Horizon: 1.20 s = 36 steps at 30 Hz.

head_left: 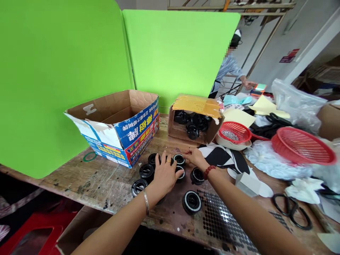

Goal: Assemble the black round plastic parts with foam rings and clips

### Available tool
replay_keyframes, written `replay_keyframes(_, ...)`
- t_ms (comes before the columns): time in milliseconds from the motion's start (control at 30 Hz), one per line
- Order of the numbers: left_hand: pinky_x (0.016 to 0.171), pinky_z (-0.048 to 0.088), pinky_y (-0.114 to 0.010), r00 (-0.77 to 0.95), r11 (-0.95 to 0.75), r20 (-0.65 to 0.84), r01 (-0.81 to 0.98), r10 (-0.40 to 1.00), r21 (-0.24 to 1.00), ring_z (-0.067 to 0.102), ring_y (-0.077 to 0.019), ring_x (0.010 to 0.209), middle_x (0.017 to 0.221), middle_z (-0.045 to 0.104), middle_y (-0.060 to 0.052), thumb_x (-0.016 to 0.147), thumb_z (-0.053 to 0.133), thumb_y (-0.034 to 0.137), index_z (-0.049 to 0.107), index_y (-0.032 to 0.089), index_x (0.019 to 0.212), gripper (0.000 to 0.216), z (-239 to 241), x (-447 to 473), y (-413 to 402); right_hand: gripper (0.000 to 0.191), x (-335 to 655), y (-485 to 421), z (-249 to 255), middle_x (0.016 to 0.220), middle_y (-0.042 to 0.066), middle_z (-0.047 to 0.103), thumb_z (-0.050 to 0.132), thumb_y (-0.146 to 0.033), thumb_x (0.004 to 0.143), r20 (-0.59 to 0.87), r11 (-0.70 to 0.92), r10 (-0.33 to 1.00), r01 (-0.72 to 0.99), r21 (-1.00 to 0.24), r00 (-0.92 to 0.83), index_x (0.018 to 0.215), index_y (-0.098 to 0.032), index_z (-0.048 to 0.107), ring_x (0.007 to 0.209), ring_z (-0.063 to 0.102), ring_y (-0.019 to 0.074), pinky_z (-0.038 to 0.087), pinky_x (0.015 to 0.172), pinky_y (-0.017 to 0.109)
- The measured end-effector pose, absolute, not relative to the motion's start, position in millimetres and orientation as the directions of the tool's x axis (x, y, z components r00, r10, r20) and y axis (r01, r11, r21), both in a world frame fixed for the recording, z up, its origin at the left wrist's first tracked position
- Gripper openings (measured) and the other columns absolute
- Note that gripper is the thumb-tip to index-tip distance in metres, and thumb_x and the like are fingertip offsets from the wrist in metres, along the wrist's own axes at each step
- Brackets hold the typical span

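Observation:
Several black, round, wheel-like parts stand in a cluster on the wooden table. My left hand lies over the middle of the cluster with its fingers spread, covering some of the parts. Its thumb reaches over a part with a pale ring. My right hand has its fingers pinched together beside the edge of another pale-ringed part; what they hold, if anything, is too small to tell. Under the right wrist stands a black part, and nearer the front edge sits one with a pale ring.
A blue printed carton stands left. Behind, a small box on its side holds more black parts. Red baskets, black scissors and a sheet of dark dots lie right. Another person works beyond the green panel.

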<state>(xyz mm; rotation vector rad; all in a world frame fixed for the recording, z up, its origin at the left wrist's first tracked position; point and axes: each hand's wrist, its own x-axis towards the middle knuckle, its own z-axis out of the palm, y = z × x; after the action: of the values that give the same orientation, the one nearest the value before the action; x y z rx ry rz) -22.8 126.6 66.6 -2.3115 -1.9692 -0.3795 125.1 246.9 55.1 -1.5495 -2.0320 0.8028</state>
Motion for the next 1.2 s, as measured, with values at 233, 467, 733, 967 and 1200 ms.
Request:
replay_keyframes(233, 0.112, 0.033, -0.065, 0.155, -0.221, 0.382, 0.966, 0.911, 0.135, 0.042, -0.0401, 0.140, 0.142, 0.059, -0.017, 0.097, 0.053, 0.045, 0.051, 0.017, 0.145, 0.056, 61.7, -36.6, 97.5, 0.018, 221.4, 171.8, 61.6, 0.092, 0.011, 0.073, 0.059, -0.030, 0.089, 0.300, 0.324, 0.938, 0.749, -0.578, -0.174, 0.091, -0.018, 0.073, 0.093, 0.065, 0.0274, 0.050, 0.087, 0.040)
replay_keyframes(467, 0.102, 0.043, -0.063, 0.257, -0.395, 0.537, 0.905, 0.803, 0.158, 0.049, -0.0389, 0.130, 0.132, 0.063, -0.016, 0.098, 0.048, 0.040, 0.056, 0.020, 0.137, 0.045, 46.0, -43.9, 67.1, 0.049, 352.9, 144.0, 17.4, 0.112, 0.024, 0.070, 0.045, -0.049, 0.096, 0.575, 0.281, 0.810, 0.938, -0.204, -0.118, 0.111, -0.011, 0.070, 0.111, 0.062, 0.0381, 0.049, 0.096, 0.058)
replay_keyframes(733, 0.099, 0.048, -0.061, 0.261, -0.452, 0.573, 0.864, 0.777, 0.221, 0.052, -0.0375, 0.127, 0.128, 0.062, -0.014, 0.097, 0.050, 0.040, 0.061, 0.024, 0.128, 0.037, 43.5, -48.8, 57.4, 0.039, 385.4, 61.4, 65.4, 0.081, 0.012, 0.074, 0.044, -0.046, 0.097, 0.336, 0.222, 0.938, 0.896, -0.384, -0.088, 0.081, -0.022, 0.071, 0.075, 0.069, 0.0253, 0.055, 0.071, 0.035)
replay_keyframes(967, 0.090, 0.054, -0.058, 0.260, -0.459, 0.588, 0.861, 0.766, 0.218, 0.058, -0.0357, 0.115, 0.118, 0.061, -0.013, 0.098, 0.049, 0.043, 0.062, 0.023, 0.121, 0.034, 38.4, -83.9, 40.5, 0.021, 427.2, 1.8, 73.5, 0.056, 0.006, 0.064, 0.064, -0.038, 0.074, -0.213, 0.004, 0.969, 0.879, -0.477, -0.121, 0.058, -0.025, 0.059, 0.050, 0.057, 0.0186, 0.041, 0.049, 0.028)
replay_keyframes(1200, 0.085, 0.056, -0.046, 0.196, -0.416, 0.596, 0.872, 0.779, 0.256, 0.061, -0.0284, 0.101, 0.109, 0.062, -0.011, 0.096, 0.052, 0.043, 0.069, 0.021, 0.113, 0.032, 46.7, -78.1, 39.6, 0.012, 364.3, 92.9, 71.8, 0.076, 0.006, 0.067, 0.055, -0.028, 0.083, 0.196, 0.148, 0.978, 0.908, -0.391, -0.075, 0.075, -0.020, 0.060, 0.070, 0.062, 0.0201, 0.046, 0.064, 0.029)
